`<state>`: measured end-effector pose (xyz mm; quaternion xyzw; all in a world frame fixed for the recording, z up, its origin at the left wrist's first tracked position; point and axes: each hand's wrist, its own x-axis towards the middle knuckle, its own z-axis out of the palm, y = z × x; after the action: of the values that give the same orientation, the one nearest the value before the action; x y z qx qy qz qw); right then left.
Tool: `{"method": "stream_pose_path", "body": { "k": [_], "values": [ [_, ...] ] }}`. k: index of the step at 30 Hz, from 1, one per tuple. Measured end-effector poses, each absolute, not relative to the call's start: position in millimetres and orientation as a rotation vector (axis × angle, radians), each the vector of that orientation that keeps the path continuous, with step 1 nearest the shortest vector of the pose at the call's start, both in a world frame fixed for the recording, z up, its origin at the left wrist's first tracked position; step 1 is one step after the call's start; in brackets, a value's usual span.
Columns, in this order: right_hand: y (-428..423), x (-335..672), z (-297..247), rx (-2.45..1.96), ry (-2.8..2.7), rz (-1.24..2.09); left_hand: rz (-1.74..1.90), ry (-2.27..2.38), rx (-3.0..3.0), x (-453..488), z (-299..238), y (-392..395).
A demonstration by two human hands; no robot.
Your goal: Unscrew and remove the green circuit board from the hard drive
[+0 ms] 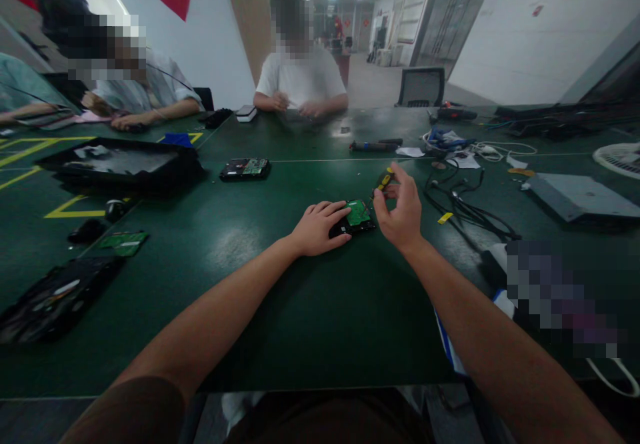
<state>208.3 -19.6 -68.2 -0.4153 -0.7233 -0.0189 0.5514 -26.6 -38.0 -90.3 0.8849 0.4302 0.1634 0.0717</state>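
A hard drive [359, 213] with a green circuit board facing up lies on the green table. Across its left part rests my left hand [320, 229], fingers stretched out and pressing on the drive. My right hand [401, 207] is just right of the drive, its fingers wrapped round a black and yellow screwdriver [384, 181]. The screwdriver is tilted, and its handle shows between thumb and fingers. I cannot make out whether its tip touches the drive. Another hard drive [245, 169] lies farther back to the left, apart from both hands.
A black tray [125, 174] stands at the left, with a loose green circuit board [120, 242] and a dark device [60, 294] nearer me. Black cables [465, 207] and a grey metal box [585, 194] lie right. A person [300, 84] sits opposite; others sit at the left.
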Motion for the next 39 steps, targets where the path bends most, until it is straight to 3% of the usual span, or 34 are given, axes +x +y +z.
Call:
{"method": "stream_pose_path", "body": {
  "k": [39],
  "values": [
    [-16.6,208.8,-72.0,-0.984,-1.686,-0.034,0.507,1.300,2.679,-26.3,-91.3,-38.2]
  ]
}}
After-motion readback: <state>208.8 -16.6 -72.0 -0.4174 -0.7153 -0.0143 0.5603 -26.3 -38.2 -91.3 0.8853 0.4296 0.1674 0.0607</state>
